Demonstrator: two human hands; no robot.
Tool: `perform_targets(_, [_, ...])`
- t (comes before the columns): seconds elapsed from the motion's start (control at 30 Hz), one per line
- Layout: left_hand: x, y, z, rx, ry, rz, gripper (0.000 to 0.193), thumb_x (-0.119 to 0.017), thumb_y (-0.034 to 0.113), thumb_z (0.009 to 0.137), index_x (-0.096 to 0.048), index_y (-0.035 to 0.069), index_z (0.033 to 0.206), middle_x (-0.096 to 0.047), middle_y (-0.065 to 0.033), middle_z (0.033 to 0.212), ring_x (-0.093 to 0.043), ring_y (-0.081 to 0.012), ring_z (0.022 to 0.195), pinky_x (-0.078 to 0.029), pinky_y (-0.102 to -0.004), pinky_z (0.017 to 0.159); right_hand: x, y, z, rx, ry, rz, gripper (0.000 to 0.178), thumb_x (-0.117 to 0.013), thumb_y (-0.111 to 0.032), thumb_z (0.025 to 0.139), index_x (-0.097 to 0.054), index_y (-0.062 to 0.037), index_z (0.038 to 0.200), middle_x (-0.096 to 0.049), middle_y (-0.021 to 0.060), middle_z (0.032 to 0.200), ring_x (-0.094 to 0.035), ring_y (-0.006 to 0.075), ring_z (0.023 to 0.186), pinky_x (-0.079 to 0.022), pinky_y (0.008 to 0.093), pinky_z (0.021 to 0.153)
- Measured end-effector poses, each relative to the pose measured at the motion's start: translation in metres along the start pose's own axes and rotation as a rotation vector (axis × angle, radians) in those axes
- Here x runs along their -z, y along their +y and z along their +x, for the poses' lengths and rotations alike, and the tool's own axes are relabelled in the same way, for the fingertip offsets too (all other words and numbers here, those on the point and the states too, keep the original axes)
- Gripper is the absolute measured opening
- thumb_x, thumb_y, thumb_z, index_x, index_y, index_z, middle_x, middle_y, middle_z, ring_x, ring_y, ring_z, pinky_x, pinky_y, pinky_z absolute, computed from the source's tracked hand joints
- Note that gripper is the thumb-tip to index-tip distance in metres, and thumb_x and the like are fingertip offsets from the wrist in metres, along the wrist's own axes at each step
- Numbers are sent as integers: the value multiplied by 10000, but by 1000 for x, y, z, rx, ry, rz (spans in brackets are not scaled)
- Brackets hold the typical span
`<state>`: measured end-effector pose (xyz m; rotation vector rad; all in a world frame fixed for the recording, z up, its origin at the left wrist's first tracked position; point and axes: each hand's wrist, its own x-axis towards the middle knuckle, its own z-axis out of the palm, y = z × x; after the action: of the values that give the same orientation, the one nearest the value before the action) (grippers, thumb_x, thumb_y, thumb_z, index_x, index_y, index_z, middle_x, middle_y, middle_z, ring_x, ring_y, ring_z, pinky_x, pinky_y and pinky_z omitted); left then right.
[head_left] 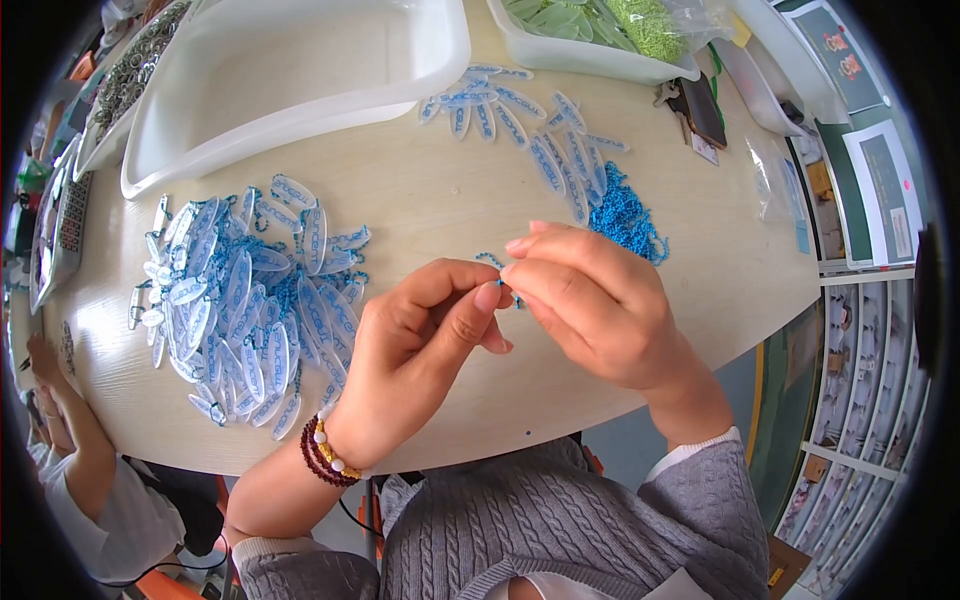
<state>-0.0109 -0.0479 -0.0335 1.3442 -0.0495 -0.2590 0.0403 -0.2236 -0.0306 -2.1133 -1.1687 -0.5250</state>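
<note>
My left hand (412,335) and my right hand (598,305) meet over the middle of the table, fingertips touching. Both pinch a short blue ball chain (487,257), which is mostly covered by the fingers. Whether a tag hangs on it I cannot see. To the left of my left hand lies a heap of clear oval tags (253,365) with blue print, many strung on blue chains. Just beyond my right hand is a small pile of loose blue ball chains (628,212). Loose clear tags (565,165) lie beside it, with more tags (480,98) farther back.
A large white bin (290,125) stands at the back left, beside a tray of metal rings (140,60). Another white bin (600,65) at the back holds green pieces. Keys and a dark case (700,110) lie back right. A co-worker's arm (75,440) is at far left.
</note>
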Motion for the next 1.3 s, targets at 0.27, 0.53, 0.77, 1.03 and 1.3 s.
perform_targets(0.27, [2, -7, 2, -56, 35, 119, 80, -537, 61, 881, -540, -10, 919, -562, -27, 792, -534, -49, 685, -434, -207, 582, -4, 1, -3, 80, -7, -50, 158, -644, -19, 711, -613, 2, 865, -577, 104, 859, -610, 236, 751, -533, 339, 683])
perform_targets(0.53, [4, -5, 5, -443, 92, 568, 112, -566, -49, 797, -543, -7, 898, -541, -79, 830, -525, -124, 667, -430, -236, 566, -3, -6, 4, -306, 4, 328, 154, -661, 27, 720, -615, -31, 856, -596, 64, 788, -600, 195, 660, -466, 282, 531])
perform_targets(0.77, [1, -9, 9, -620, 154, 728, 116, -565, -76, 772, -545, -12, 867, -539, -98, 839, -510, -133, 645, -430, -241, 548, -11, -9, 4, -196, 78, 80, 178, -680, 10, 649, -572, -59, 773, -573, 45, 734, -578, 188, 610, -460, 286, 505])
perform_targets(1.03, [3, -9, 12, -528, 159, 759, 160, -616, -47, 700, -531, 25, 814, -532, -82, 768, -541, -216, 621, -433, -290, 522, -12, -12, 5, -295, 75, 193, 165, -663, -6, 660, -560, -69, 773, -575, 38, 729, -586, 186, 625, -456, 278, 502])
perform_targets(1.3, [6, 4, 7, -530, -4, 503, 100, -596, -50, 747, -541, 25, 784, -542, -47, 757, -473, -112, 575, -372, -221, 507, 12, -2, 8, -353, -77, 553, 134, -655, -58, 731, -588, -43, 846, -592, 56, 760, -594, 166, 715, -465, 266, 642])
